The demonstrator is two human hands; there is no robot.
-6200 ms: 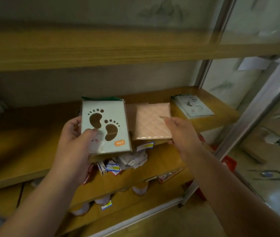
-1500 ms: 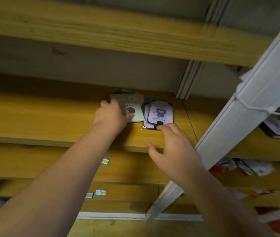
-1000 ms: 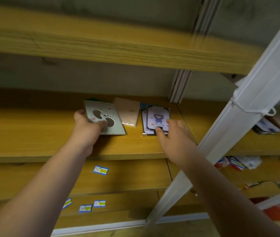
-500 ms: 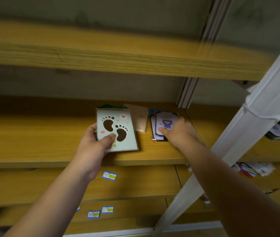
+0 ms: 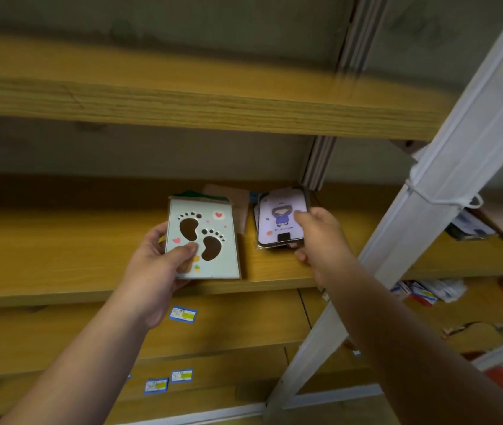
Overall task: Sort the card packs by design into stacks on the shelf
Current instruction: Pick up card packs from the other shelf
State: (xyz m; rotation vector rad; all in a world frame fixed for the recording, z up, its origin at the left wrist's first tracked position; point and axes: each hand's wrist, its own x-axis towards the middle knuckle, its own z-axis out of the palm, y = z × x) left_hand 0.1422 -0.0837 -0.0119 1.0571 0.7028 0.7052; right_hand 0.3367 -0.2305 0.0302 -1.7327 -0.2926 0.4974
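Two card packs are in hand over the middle shelf (image 5: 60,240). The footprint pack (image 5: 203,239) is pale mint with two brown foot shapes, small toe dots, and pink hearts at its top right and left edge. It is flat, stiff-looking and upright in portrait, and a green edge shows just behind its top. The left hand (image 5: 156,265) pinches it at the lower left corner, thumb across the front and fingers curled behind. The lilac pack (image 5: 280,217) has rounded corners, a small figure in purple and a black tab at its lower edge. The right hand (image 5: 317,237) grips it by the right side, thumb on the face and fingers under. More packs of what seems the same design lie directly beneath it, though the blur keeps me from saying whether it has cleared them.

I judge this to be the comparing step: one design in each hand, about to be assigned to stacks. The next move calls for setting each pack squarely on its own pile, well apart from the other, edges aligned so the slick wrappers do not slide.

Between the hands, farther back on the shelf, lies a tan pack (image 5: 238,204). Beyond the right hand a white upright post (image 5: 428,210) crosses the view, with more packs (image 5: 474,228) on the shelf past it. Below the hands, blue-and-yellow price labels (image 5: 183,314) sit on the lower boards.
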